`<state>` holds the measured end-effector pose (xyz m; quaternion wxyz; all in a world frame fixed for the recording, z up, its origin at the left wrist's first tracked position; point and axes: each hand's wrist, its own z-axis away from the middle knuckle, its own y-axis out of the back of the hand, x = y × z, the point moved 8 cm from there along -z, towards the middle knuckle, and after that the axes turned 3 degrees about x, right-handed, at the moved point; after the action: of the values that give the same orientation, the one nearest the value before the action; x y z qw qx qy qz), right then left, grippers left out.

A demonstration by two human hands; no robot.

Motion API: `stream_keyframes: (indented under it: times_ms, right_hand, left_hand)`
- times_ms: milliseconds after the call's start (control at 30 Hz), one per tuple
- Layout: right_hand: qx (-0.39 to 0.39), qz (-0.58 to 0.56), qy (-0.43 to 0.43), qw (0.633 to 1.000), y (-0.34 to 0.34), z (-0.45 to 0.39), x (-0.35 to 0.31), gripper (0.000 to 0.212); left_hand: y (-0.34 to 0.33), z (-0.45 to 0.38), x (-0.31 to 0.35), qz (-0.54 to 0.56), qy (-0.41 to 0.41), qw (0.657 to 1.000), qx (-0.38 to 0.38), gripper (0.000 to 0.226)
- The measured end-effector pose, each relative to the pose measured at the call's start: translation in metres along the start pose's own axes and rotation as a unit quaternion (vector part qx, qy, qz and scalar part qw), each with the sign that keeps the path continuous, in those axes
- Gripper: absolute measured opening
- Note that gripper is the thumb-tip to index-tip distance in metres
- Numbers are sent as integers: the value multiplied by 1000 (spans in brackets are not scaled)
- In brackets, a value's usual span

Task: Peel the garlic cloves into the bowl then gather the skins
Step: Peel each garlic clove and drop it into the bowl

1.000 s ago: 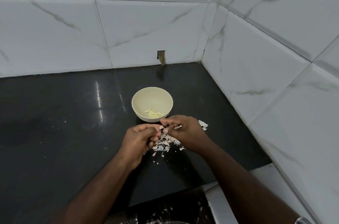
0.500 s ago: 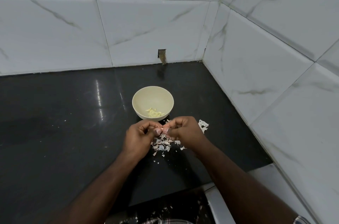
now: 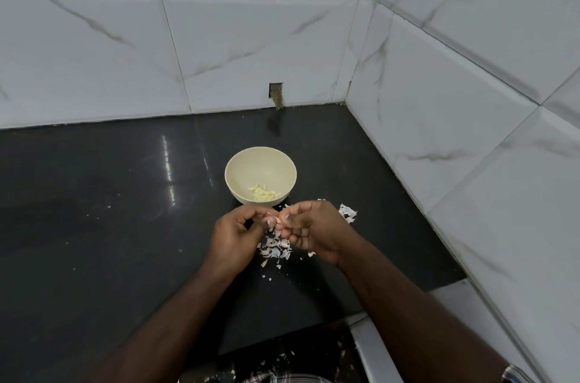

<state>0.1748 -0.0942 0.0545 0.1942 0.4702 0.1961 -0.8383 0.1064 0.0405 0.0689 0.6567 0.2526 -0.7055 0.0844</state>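
Garlic clove [image 3: 277, 220] between both hands' fingers [image 3: 266, 221]

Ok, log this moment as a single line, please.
phase: peeling | left hand: holds garlic clove | right hand: picks at clove | bowl: peeled cloves inside | skins: scattered on counter, ungathered

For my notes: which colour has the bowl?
Pale cream bowl, clearest in the head view.

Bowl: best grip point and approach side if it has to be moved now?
Grip the bowl by its far rim, coming from above at the back or left. It sits upright with an open, thin rim, so a pinch over the edge should hold. The near side is crowded by the left hand and right hand, and peeled cloves lie at its near inner wall.
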Motion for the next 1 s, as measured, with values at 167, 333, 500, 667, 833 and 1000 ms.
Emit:
stream_keyframes:
  times_ms: [167,333,500,667,833,1000]
  right_hand:
    - [34,118,138,983,5,-1,-12,16]
    - [47,199,237,950,1,3,-24,15]
    - [60,281,253,924,4,-1,-25,16]
    - [57,321,274,905,-2,3,-28,11]
    - [44,298,263,917,-2,1,-22,16]
    - [46,280,263,922,-2,1,-21,14]
  left_hand:
    - [4,-4,-12,16,59,998,13,13]
    - [0,-6,-17,31,84,996,1,12]
    - [-2,-4,-16,70,113,991,6,13]
    - [-3,-2,-19,117,137,984,-3,11]
    - [-5,0,-20,169,167,971,-6,9]
    - [-6,1,-21,169,172,971,-11,10]
